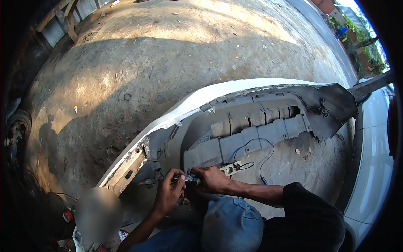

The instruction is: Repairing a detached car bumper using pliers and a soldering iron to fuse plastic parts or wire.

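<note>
My left hand (pixel 171 189) and my right hand (pixel 210 179) meet low in the middle of the view, fingers closed. Between them is a small grey metal tool (pixel 191 179) with a bluish part; its exact kind is too small to tell. My right hand grips its right end. The left thumb and fingers pinch at its left end, where what they hold is hidden. Just beyond my hands lies a large white car bumper (pixel 218 89), its inner side toward me, with a grey plastic liner panel (pixel 252 140) inside it.
A pale socket strip (pixel 228 169) with a plugged-in black cord (pixel 273 147) lies beside my right hand. The cord ends at a blue-tipped piece (pixel 264 181). A light-coloured car (pixel 371 159) stands at right. Rounded blue cloth (pixel 233 224) shows below my hands, and a wheel (pixel 19 124) at far left.
</note>
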